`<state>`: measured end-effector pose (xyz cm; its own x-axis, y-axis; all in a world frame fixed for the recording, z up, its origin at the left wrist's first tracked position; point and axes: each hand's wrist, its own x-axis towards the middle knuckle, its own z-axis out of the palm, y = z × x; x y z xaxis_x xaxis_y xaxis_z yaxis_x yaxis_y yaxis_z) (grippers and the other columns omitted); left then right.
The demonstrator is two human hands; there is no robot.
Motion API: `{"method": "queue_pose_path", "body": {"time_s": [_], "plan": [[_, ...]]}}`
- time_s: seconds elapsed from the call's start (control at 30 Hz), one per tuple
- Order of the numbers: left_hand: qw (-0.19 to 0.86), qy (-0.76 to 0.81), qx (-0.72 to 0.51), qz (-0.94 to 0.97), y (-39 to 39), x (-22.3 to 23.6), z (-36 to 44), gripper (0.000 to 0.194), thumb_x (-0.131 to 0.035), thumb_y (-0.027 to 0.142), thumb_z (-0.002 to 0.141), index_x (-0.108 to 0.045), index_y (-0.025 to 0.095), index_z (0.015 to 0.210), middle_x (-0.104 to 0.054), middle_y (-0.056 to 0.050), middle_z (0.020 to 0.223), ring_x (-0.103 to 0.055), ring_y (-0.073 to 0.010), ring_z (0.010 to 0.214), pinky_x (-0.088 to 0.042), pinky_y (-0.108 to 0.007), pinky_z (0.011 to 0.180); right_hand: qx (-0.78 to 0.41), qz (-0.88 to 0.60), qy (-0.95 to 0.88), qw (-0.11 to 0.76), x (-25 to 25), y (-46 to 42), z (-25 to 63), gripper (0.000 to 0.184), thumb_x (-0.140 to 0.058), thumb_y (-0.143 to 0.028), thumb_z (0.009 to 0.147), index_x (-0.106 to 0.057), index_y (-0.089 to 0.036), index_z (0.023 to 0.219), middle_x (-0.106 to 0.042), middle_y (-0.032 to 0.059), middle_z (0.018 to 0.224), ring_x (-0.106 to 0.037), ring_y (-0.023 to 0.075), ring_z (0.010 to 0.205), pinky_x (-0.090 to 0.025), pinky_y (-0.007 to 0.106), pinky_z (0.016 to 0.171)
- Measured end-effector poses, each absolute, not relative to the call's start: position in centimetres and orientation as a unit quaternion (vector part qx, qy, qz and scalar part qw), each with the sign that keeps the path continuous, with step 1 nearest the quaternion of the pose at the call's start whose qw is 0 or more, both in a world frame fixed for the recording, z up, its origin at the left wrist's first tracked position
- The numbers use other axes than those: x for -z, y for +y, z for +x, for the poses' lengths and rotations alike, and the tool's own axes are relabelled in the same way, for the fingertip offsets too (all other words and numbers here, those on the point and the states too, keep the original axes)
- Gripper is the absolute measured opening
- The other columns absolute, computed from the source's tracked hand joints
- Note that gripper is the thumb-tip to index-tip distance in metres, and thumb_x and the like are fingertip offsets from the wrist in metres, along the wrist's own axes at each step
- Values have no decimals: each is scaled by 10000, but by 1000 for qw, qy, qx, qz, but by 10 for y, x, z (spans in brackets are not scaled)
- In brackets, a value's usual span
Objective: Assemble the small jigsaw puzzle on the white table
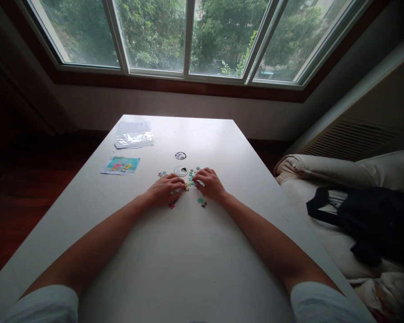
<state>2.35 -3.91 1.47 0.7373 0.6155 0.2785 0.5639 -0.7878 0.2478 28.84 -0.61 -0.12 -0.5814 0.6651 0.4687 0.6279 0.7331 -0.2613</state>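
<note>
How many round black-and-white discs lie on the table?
2: the farther disc lies toward the window, the nearer disc beside the puzzle pieces, just beyond the left hand. This or the right hand could hide more.

Small jigsaw pieces (191,174), green, yellow and pink, scattered loosely on a white tabletop (202,251), some partly hidden

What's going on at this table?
A person has both hands among small puzzle pieces on a white table. The fingers of the left hand and right hand are at the pieces between them; whether either grips one is too small to tell. More pieces lie scattered around the hands. Two discs lie beyond, with a colourful picture and a clear packet off to the left.
</note>
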Motion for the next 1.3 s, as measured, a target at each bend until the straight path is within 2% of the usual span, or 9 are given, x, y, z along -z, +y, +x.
{"method": "queue_pose_path", "body": {"time_s": [0.13, 0.3, 0.7, 1.0, 1.13, 1.2, 1.3], "plan": [[77, 313, -168, 932, -40, -15, 21, 365, -601, 273, 925, -655, 299, 1285, -651, -55, 1283, -537, -256, 1205, -441, -418, 1059, -42, -454, -818, 351, 6, 18, 310, 162, -582, -252, 954, -739, -229, 924, -714, 59, 946, -566, 247, 956, -425, 411, 919], [74, 310, -163, 934, -40, -15, 20, 380, -590, 307, 938, -647, 322, 1314, -643, -56, 1283, -538, -260, 1206, -430, -427, 1060, -58, -515, -768, 376, 16, 40, 331, 197, -563, -275, 933, -751, -229, 898, -715, 65, 913, -575, 258, 928, -451, 423, 898], [63, 309, -159, 935, -37, -11, 19, 338, -543, 290, 967, -671, 302, 1280, -669, -36, 1303, -523, -260, 1252, -406, -427, 1081, -126, -543, -765, 322, 17, 48, 344, 212, -559, -269, 897, -766, -225, 911, -736, 36, 910, -615, 192, 833, -471, 319, 810], [60, 316, -159, 933, -37, -9, 19, 353, -549, 289, 960, -660, 289, 1295, -667, -46, 1305, -526, -258, 1247, -413, -426, 1071, -162, -541, -782, 264, 5, 48, 350, 188, -590, -276, 888, -765, -232, 939, -739, 32, 929, -625, 185, 824, -472, 308, 786], [61, 315, -160, 933, -36, -8, 20, 347, -552, 279, 959, -667, 288, 1285, -669, -44, 1301, -527, -256, 1242, -415, -425, 1070, -229, -492, -814, 208, -12, 44, 364, 186, -624, -322, 879, -758, -230, 969, -730, 32, 934, -633, 180, 803, -490, 308, 768], [62, 314, -161, 934, -36, -8, 20, 338, -550, 271, 960, -672, 289, 1275, -671, -39, 1297, -527, -255, 1239, -415, -423, 1069, -270, -440, -837, 180, -19, 41, 369, 208, -634, -358, 886, -745, -229, 1006, -708, 47, 1000, -642, 179, 854, -503, 304, 788], [63, 313, -160, 934, -35, -8, 19, 329, -550, 269, 962, -675, 290, 1265, -671, -36, 1295, -527, -256, 1240, -416, -420, 1068, -277, -422, -847, 167, -23, 35, 373, 249, -692, -401, 853, -707, -209, 1010, -643, 72, 1051, -626, 175, 860, -515, 302, 782]]}}
